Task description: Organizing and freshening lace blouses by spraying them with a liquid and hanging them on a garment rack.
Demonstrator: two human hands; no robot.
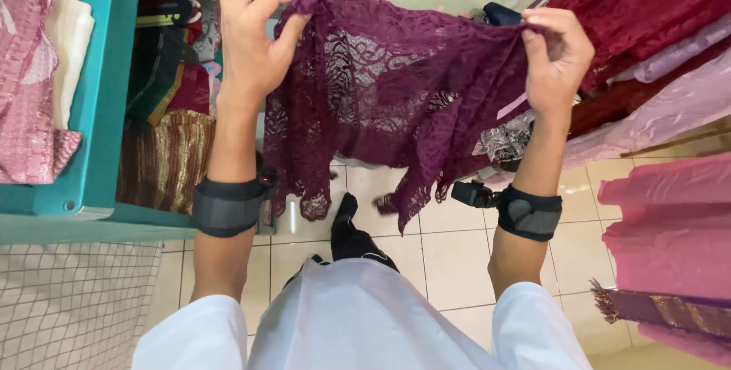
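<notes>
Purple lace cloth (pixel 381 88), held spread in the air between both raised hands, above the tiled floor (pixel 449 248).

Left hand (pixel 247 43): thumb and forefinger pinched on the cloth's upper left corner; the other fingers lifted and fanned, touching nothing. Right hand (pixel 556 54): curled nearly closed, fingertips clamped on the upper right edge of the cloth. Grey bands on both wrists, the left band (pixel 228 206) below the cloth's left side, the right band (pixel 529 212) below its right side. White sleeves and a white garment front (pixel 358 317) under the cloth, nearest the camera.

The cloth hangs slack from the two grips. Top edge sags a little between them. Lower edge scalloped and uneven, longest on the left half. Patterned openwork, light showing through in the middle.

Step in hand, as I judge it: the piece is being opened out and held up by its top edge. A clean spread would call for both pinches to keep hold while the hands draw apart level, so the sag goes out of the top edge.

Left of the cloth: a teal shelf unit (pixel 99 111) with folded pink fabric (pixel 27 81) and a striped gold-brown fabric (pixel 164 161). Right of the cloth: stacked dark red lace (pixel 647 4) and pale pink fabrics (pixel 670 111). Lower right of it, more pink folded cloth (pixel 670 233).
</notes>
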